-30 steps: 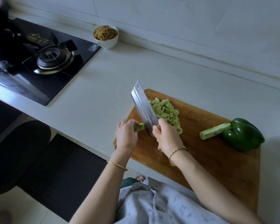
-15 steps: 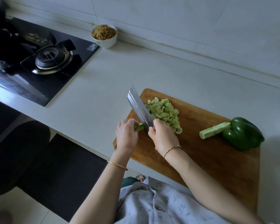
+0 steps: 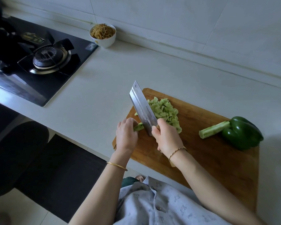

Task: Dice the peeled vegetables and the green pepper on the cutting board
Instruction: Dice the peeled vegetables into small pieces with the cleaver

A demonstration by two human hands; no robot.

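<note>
A: Head view. Where is the work?

B: Wooden cutting board (image 3: 217,159) on the pale counter (image 3: 104,88), lying from centre toward 4 o'clock. Both hands are at its 9 o'clock end.

A: Left hand?

B: Left hand (image 3: 126,137), fingers curled, pins a short green stub (image 3: 139,127) to the board. The stub's free end touches the cleaver (image 3: 141,108).

A: Right hand?

B: Right hand (image 3: 166,138) is clenched round the cleaver's handle. The blade points toward 11 o'clock, its flat side up toward the camera. Cannot tell if the edge meets the wood.

A: Cut pieces?

B: Diced pile (image 3: 165,111), pale green, just beside the blade at its 3 o'clock side.

A: What remains whole?

B: Peeled length (image 3: 214,132) at the board's 2 o'clock, one end touching the green pepper (image 3: 242,133). The pepper sits at the board's far right edge, uncut.

A: Surroundings?

B: White bowl (image 3: 102,36) of brown shreds at 11 o'clock by the wall. Black gas stove (image 3: 39,62) at 9 to 10 o'clock.
</note>
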